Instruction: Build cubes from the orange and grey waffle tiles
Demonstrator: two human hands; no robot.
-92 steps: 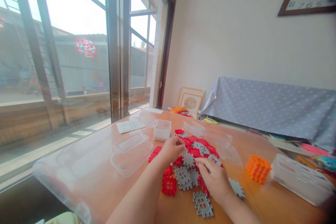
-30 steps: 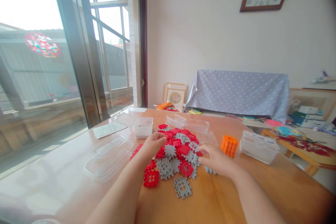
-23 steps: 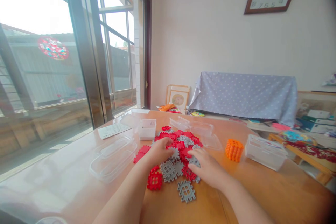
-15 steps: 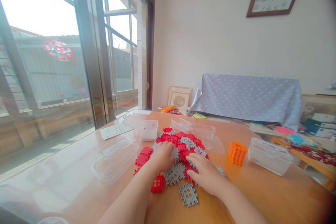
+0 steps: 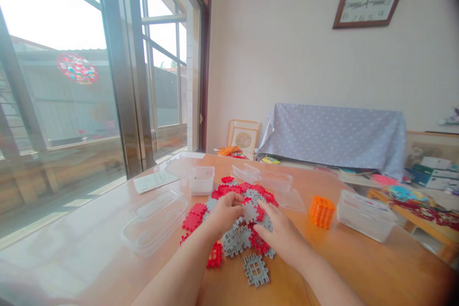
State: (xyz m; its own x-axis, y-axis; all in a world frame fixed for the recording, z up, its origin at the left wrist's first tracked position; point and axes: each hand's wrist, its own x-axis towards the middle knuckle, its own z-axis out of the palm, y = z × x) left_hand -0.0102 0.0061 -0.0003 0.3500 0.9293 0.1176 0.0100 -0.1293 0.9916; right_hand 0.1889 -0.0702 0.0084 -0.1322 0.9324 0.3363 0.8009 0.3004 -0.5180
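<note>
A heap of flat red and grey interlocking tiles (image 5: 251,193) lies on the wooden table (image 5: 358,267). My left hand (image 5: 225,214) rests on the heap with its fingers curled round a grey tile (image 5: 250,211). Beside it my right hand (image 5: 281,235) lies on the tiles, fingers closed on the same grey tile's right edge. A single grey tile (image 5: 256,270) lies apart near me, and a red one (image 5: 215,254) peeks out under my left forearm.
An orange tile cube (image 5: 322,211) stands to the right, with a lidded clear box (image 5: 365,214) beyond it. A clear lid (image 5: 155,220), a small white tub (image 5: 201,180), open clear boxes (image 5: 276,181) and a paper sheet (image 5: 154,181) lie around. Windows run along the left.
Both hands have drawn together on the heap. The right hand came in from the right edge of the pile, and both now pinch a grey tile lifted from the heap.
</note>
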